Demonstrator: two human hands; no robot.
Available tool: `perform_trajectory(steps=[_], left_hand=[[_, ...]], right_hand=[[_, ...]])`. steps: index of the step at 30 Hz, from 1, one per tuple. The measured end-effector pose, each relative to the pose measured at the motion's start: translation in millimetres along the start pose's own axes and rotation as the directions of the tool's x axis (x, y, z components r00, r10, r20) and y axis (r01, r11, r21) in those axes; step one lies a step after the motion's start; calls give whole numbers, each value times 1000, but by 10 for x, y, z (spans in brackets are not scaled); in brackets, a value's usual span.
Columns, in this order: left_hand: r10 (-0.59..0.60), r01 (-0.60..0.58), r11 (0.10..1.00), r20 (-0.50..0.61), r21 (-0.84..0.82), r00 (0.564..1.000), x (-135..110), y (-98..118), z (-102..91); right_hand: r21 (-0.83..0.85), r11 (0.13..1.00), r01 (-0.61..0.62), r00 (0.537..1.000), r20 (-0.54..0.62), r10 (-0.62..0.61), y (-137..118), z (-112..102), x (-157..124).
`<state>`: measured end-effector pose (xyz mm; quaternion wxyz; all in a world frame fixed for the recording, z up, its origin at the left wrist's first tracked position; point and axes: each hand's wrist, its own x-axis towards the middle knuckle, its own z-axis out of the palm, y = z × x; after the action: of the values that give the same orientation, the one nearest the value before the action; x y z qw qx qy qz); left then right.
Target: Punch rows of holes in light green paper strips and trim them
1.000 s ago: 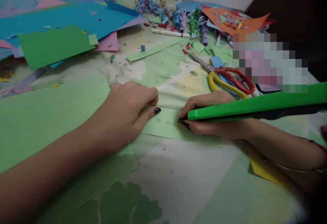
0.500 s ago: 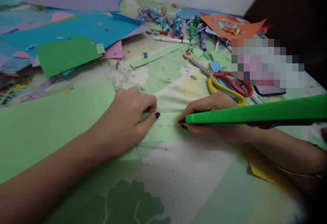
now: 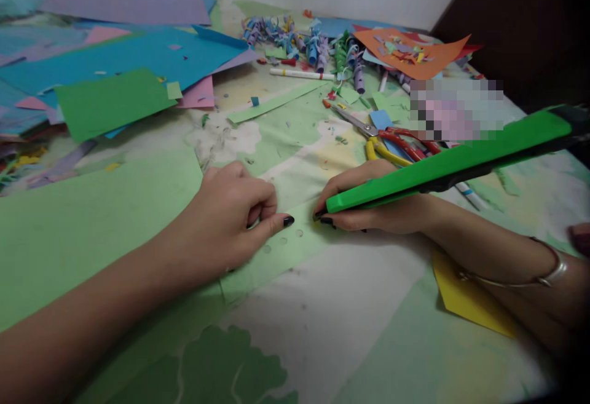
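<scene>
A light green paper strip (image 3: 262, 275) lies on the table with a row of several small round holes or cuts. My left hand (image 3: 244, 207) presses on it, fingers curled under and the thumb resting beside the marks. My right hand (image 3: 369, 201) is closed pen-fashion around a long green utility knife (image 3: 437, 164) with a black underside. Its dark tip is down at the strip's right part, close to my left thumb. My fingers partly hide the tip.
Scissors (image 3: 369, 130) lie beyond my right hand. Behind are curled paper rolls (image 3: 318, 47), a marker (image 3: 302, 74) and orange paper (image 3: 428, 63) bearing scraps. Coloured sheets (image 3: 115, 106) cover the left. Yellow paper (image 3: 465, 299) sits under my right forearm.
The strip has turned, its right end now farther from me, and its round marks show more clearly. My right hand and the knife have tilted, the knife's rear end rising in view.
</scene>
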<state>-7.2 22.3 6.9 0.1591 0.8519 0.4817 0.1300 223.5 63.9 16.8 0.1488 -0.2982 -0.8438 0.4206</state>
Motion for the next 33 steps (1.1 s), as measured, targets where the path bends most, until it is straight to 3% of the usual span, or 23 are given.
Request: perform_trajectory(steps=[5, 12, 20, 25, 30, 33], left_hand=[[15, -15, 1000, 28, -23, 999, 9, -18, -29], [8, -7, 1000, 44, -22, 999, 10, -15, -39], [12, -14, 998, -20, -68, 1000, -51, 37, 13], [83, -82, 994, 13, -77, 996, -135, 149, 25], [152, -155, 988, -90, -24, 984, -84, 60, 31], [238, -237, 971, -22, 44, 971, -70, 4, 44]], right_hand=[[0, 999, 48, 999, -16, -48, 21, 1, 3], [-103, 995, 13, 999, -30, -16, -15, -1, -2], [-81, 996, 45, 998, -34, -48, -67, 39, -24], [-72, 997, 18, 1000, -2, -19, -92, 46, -8], [-19, 998, 63, 998, -13, -63, -36, 31, 28], [1, 996, 89, 996, -19, -89, -10, 24, 32]])
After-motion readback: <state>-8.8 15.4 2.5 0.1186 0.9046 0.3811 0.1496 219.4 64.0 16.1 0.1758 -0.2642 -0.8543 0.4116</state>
